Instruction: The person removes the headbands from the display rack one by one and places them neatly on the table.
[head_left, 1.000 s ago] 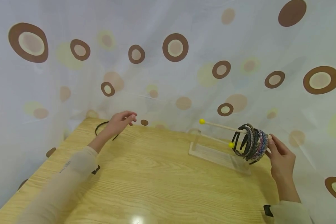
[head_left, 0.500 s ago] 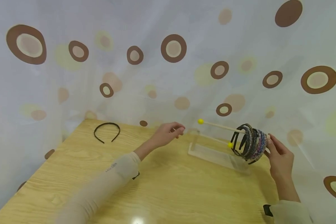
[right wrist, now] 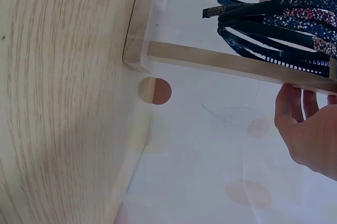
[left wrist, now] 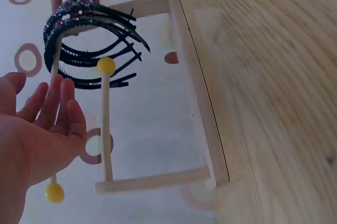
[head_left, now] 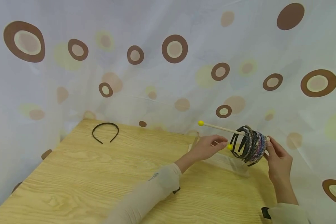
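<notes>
A wooden headband stand (left wrist: 197,92) has two rods tipped with yellow balls. Several glittery dark headbands (head_left: 253,144) hang together on the upper rod (head_left: 221,128), toward its right end. My left hand (head_left: 208,147) is beside the lower rod's yellow ball (head_left: 230,147), left of the headbands. In the left wrist view its loosely bent fingers (left wrist: 50,103) overlap the upper rod and hold no headband. My right hand (head_left: 280,160) holds the stand's right upright (right wrist: 221,65), fingertips at its outer side; part of the grip is hidden. A plain black headband (head_left: 105,123) lies at the table's back left.
The wood-grain table (head_left: 81,174) ends at a pale curtain (head_left: 156,77) with brown circles, which hangs close behind the stand. The stand's base lies on the table's right part, and the rods project leftward above it.
My left hand has swung right, from over the black headband to the rods of the stand, uncovering that headband. My right hand stays on the upright.
</notes>
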`<state>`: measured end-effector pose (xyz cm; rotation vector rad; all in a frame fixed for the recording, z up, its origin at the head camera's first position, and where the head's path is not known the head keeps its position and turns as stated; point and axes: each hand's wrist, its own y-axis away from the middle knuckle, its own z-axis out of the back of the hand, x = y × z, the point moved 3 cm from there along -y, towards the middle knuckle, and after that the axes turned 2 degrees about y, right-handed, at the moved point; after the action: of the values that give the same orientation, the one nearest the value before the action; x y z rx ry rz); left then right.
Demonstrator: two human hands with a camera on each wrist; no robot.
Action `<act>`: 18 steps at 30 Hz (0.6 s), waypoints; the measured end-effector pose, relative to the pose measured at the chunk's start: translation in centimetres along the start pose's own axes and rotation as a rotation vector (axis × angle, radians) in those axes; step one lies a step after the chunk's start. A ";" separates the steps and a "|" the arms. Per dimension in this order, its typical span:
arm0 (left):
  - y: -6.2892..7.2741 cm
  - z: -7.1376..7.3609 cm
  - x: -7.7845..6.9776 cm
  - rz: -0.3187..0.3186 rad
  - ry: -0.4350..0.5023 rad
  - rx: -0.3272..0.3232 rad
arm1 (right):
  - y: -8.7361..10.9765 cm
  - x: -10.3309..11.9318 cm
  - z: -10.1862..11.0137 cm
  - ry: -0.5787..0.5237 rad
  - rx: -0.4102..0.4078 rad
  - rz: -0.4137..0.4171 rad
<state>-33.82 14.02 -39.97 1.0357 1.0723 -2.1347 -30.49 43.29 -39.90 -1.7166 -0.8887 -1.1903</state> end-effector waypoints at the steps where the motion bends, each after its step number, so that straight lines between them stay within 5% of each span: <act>1: -0.3 -0.6 -0.1 0.006 -0.001 0.006 | 0.0 0.0 0.0 -0.001 -0.005 0.000; 8: -1.4 -4.0 -0.5 0.060 0.011 0.040 | 0.2 -0.1 -0.1 0.032 0.006 0.007; 18: -2.2 -6.9 -1.6 0.096 0.021 -0.036 | -0.1 0.0 0.0 0.038 -0.027 0.003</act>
<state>-31.78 21.12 -40.48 1.0730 1.0458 -2.0253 -30.58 43.28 -39.90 -1.7110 -0.8508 -1.2340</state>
